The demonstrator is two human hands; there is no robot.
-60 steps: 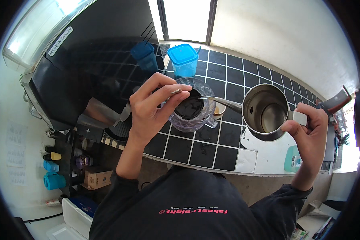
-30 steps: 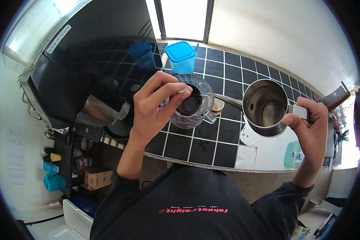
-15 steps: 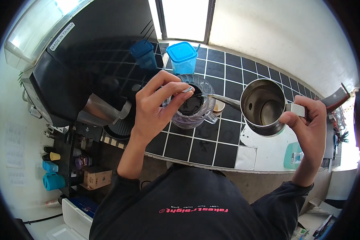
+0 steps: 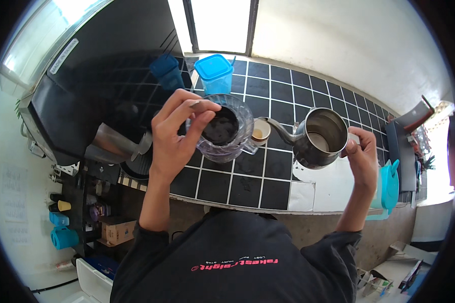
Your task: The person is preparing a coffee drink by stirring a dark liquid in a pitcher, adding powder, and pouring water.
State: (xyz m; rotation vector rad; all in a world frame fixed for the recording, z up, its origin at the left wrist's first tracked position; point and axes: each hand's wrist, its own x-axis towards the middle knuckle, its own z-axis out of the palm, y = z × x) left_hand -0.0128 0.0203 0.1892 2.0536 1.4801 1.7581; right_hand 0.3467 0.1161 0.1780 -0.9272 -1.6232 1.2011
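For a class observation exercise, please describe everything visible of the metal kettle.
The kettle looks like shiny grey metal, with a rounded body and a wide top without a lid. Its slim, curved spout points left, the tip showing near the small white cup. Opposite, the right hand grips its pale handle. It appears held above the black-tiled counter; its exact tilt is hard to judge. Inside, a paler patch shows at the bottom, possibly liquid.

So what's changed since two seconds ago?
The right hand has tipped the kettle back more upright, its spout now right of the clear dripper instead of over it. Nothing was taken hold of or let go. The left hand still pinches the small metal piece; the blue tub stayed put.
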